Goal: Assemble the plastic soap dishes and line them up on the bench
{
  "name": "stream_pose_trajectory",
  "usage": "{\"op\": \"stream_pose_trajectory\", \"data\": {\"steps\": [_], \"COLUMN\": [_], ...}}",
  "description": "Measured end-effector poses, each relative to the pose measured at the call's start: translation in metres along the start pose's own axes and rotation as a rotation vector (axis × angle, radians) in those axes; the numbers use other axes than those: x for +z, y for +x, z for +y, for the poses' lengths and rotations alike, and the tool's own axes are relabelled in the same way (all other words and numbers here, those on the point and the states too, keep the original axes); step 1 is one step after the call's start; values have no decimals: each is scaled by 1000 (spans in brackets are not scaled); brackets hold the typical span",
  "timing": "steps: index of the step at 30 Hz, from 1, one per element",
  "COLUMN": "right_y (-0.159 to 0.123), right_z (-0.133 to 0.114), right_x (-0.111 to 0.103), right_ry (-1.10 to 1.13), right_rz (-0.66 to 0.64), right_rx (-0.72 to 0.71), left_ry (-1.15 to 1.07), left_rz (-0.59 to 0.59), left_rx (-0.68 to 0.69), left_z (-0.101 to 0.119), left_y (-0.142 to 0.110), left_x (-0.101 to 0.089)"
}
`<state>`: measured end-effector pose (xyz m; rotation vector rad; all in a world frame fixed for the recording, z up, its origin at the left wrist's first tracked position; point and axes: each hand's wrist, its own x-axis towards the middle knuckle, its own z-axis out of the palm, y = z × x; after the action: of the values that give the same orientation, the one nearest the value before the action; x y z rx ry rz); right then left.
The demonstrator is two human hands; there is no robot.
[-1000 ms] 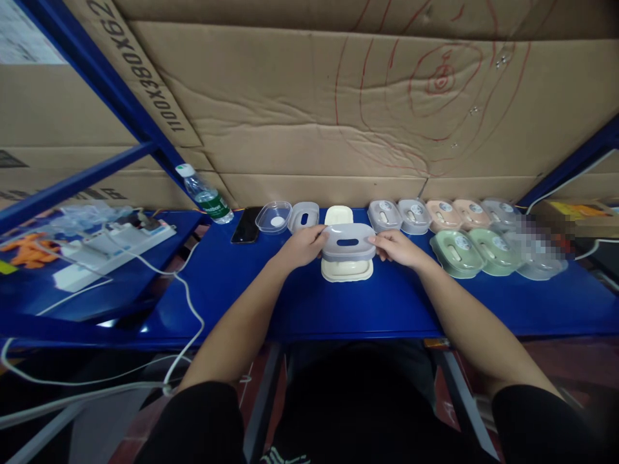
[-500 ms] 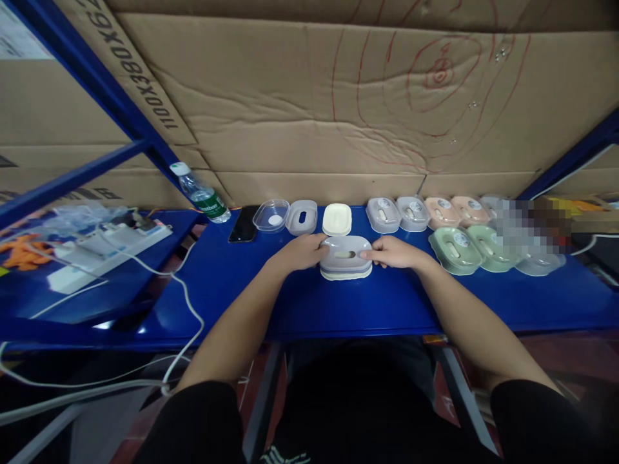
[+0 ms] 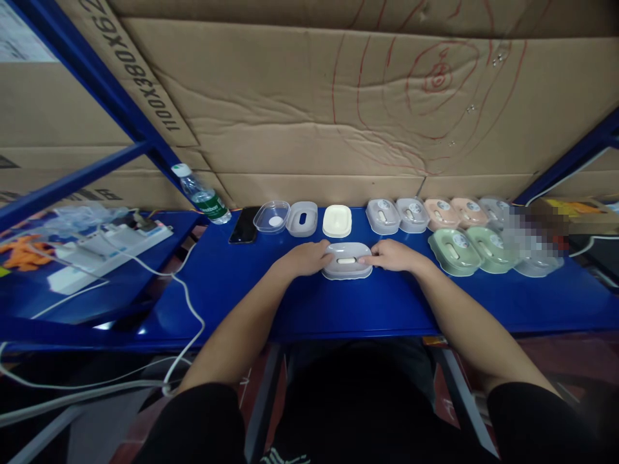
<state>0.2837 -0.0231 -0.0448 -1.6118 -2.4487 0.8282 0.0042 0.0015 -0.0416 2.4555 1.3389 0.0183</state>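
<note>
A grey soap box (image 3: 347, 270) with a pale rim at its bottom lies level on the blue table in front of me. A cream bar shows through the oval slot in its grey tray. My left hand (image 3: 309, 258) grips the box's left end, and my right hand (image 3: 391, 255) grips its right end, thumb on the top. The fingers behind the box are partly hidden. Just beyond it sits a cream base (image 3: 337, 221). To the left of that base are a loose grey tray (image 3: 302, 220) with a dark slot and a clear lid (image 3: 271, 216) with a white sticker.
Lidded grey boxes (image 3: 383, 216), pink boxes (image 3: 442, 213) and green boxes (image 3: 455, 252) stand at the right. A phone (image 3: 244, 225) and a water bottle (image 3: 206, 196) are at the back left. A power strip (image 3: 111, 258) with white cables lies further left. Cardboard (image 3: 290, 96) walls the back.
The grey tray has sunk level onto its base, and the cream bar now fills the slot. Both hands have come slightly down with it and keep their hold at the two ends.
</note>
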Motion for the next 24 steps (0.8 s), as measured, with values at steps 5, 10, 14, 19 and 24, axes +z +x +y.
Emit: {"op": "stream_pose_trajectory", "data": {"steps": [5,10,14,19,24], "right_y": [2,2,0,0,1], "right_z": [1,-2,-4,-4,-3], "right_x": [2,2,1,1,2], "right_ry": [-94,-126,-133,-136,-143], "right_rz": [27,24,15,4,15], "right_rx": [-8,16,52,68,64], "left_ry": [-18,-51,7,118,126], "left_rz": [21,204,479,491,360], "left_rx": [-20,-35,-251,-564,-622], "left_z": [-2,-13,-34,-70,-88], "left_y": [3,5,3,-3,-2], "left_x": [3,-7,-25,-35,-34]}}
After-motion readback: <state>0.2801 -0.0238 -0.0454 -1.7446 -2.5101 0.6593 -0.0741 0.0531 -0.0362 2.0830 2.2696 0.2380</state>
